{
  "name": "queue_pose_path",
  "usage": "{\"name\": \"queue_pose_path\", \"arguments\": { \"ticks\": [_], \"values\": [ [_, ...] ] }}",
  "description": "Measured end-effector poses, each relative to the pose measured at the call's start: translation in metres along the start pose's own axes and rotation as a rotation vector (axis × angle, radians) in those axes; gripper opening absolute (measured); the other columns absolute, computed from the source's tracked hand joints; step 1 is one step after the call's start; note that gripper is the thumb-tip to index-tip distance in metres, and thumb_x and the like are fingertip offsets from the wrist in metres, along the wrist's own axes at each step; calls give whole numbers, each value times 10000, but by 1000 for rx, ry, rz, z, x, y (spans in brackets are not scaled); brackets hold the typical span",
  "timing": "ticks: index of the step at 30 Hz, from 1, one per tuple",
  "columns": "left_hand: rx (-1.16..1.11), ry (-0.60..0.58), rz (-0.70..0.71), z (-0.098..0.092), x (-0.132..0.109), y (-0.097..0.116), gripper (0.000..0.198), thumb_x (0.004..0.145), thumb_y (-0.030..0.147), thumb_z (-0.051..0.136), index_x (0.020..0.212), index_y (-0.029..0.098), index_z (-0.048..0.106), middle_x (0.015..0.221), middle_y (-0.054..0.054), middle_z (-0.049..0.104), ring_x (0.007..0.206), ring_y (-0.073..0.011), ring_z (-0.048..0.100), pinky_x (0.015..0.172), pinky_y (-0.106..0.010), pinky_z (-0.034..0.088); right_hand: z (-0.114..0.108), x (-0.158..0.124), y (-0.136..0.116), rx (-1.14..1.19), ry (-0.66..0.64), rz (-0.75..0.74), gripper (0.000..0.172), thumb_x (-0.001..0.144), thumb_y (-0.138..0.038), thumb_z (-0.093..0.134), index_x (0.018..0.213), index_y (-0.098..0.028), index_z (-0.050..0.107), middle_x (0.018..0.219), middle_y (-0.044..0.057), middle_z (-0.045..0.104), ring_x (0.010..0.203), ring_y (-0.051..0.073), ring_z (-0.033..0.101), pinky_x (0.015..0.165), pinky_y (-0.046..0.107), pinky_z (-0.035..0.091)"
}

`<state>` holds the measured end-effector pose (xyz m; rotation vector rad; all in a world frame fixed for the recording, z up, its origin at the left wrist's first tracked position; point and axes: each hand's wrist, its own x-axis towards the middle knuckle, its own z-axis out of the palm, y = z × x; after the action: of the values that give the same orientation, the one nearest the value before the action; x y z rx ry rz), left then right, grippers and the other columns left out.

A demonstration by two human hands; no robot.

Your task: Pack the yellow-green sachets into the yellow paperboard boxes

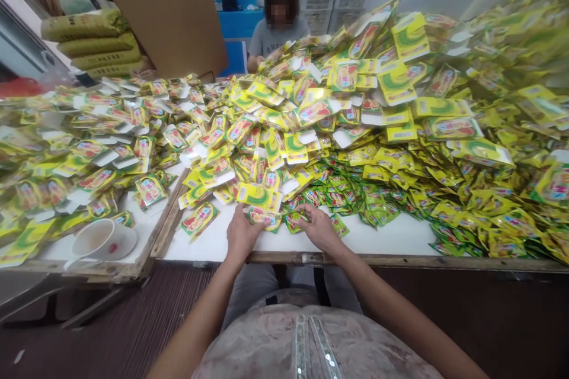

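Near the table's front edge, my left hand (pixel 243 234) is closed on a small yellow and green printed carton (pixel 265 220), which lies level with its end toward my other hand. My right hand (pixel 320 228) pinches a green sachet (pixel 294 223) right beside that end of the carton. Whether the sachet's tip is inside the carton, I cannot tell. Just behind my hands, another yellow carton (pixel 258 196) lies on the heap. Loose green sachets (pixel 338 192) are piled to the right of my right hand.
A large heap of yellow cartons (pixel 311 109) rises behind. Yellow sachets (pixel 484 201) cover the right side. A white cup (pixel 104 239) stands at left, past a wooden table edge (pixel 165 213). Across the table sits another person (pixel 280 18). Stacked sacks (pixel 95 41) stand back left.
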<state>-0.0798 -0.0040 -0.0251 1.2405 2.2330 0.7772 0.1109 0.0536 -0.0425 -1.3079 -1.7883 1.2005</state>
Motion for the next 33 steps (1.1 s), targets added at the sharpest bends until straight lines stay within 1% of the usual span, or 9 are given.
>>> {"name": "queue_pose_path", "arguments": {
  "ticks": [3,6,11,13,15,19,25,29,33],
  "values": [
    [19,-88,119,-9,0,5,356,695,410,666,971,192,606,731,-17,645,714,-210,617,634,-293,437,-7,-8,-4,53,-61,-13,256,692,-403,639,838,-196,606,800,13,625,641,142,521,572,248,422],
    [43,-109,340,-15,-3,13,229,723,361,663,887,202,647,769,-20,668,686,-178,604,643,-278,440,-12,-16,-17,96,-175,-47,230,695,-385,649,793,-189,580,902,18,617,579,100,465,533,227,380],
    [-101,-34,618,-10,-12,26,228,800,317,588,980,191,645,973,-80,659,769,-171,602,720,-306,480,-10,-23,-29,65,-167,-15,205,696,-356,658,737,-188,548,610,-53,488,530,94,395,516,215,316],
    [-245,57,562,-2,-16,26,400,777,347,615,1145,199,568,1194,-120,573,895,-191,604,754,-323,494,-9,-24,-25,173,-110,4,255,685,-394,664,741,-186,528,636,-45,499,566,104,441,543,223,350],
    [-421,24,388,9,-18,24,606,713,393,675,1249,202,467,1233,-137,545,901,-204,619,738,-335,511,-8,-27,-19,248,-81,12,301,665,-428,677,748,-185,520,676,-33,524,596,114,477,569,237,382],
    [-755,-284,118,25,-15,18,575,683,426,689,1147,146,496,824,-64,681,730,-196,650,698,-322,518,-12,-30,-13,270,-74,22,319,657,-458,685,751,-186,547,676,-16,553,618,139,521,587,265,425],
    [-463,-294,307,9,-15,27,396,693,433,673,984,165,645,676,11,635,663,-161,585,631,-254,452,-35,-13,-27,336,218,-97,284,714,-440,632,857,-203,570,794,31,622,770,184,586,709,303,470],
    [-608,-445,239,0,-23,31,353,694,410,675,948,166,663,833,-30,695,764,-181,616,689,-259,470,-43,-7,-32,105,9,-169,186,738,-371,630,791,-193,632,805,22,638,787,181,575,715,292,442],
    [-710,-625,110,0,-29,26,326,670,385,715,891,153,655,787,-43,700,726,-178,630,671,-262,479,-43,-12,-28,5,-189,-139,132,712,-316,664,756,-191,663,771,3,621,730,159,557,687,274,421]
  ]
}}
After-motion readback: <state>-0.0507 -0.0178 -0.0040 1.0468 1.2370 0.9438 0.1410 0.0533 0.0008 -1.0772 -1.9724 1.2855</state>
